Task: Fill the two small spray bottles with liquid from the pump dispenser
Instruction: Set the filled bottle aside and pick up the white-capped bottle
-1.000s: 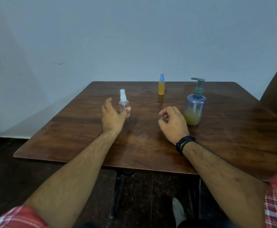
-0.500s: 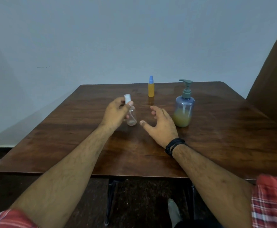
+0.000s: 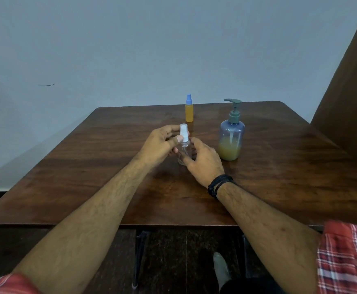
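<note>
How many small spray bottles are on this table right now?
2. The clear bottle stands near the middle of the table, held by the left hand and the right hand. The orange bottle stands behind it, untouched, toward the far edge. None looks hidden.

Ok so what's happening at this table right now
A person holds a small clear plastic spray bottle with a white cap above a dark wooden table. The left hand grips it near the cap, and the right hand grips its body. It looks empty. A small yellow spray bottle with a blue cap and a bluish pump dispenser, partly full of yellowish liquid, stand untouched behind.
</note>
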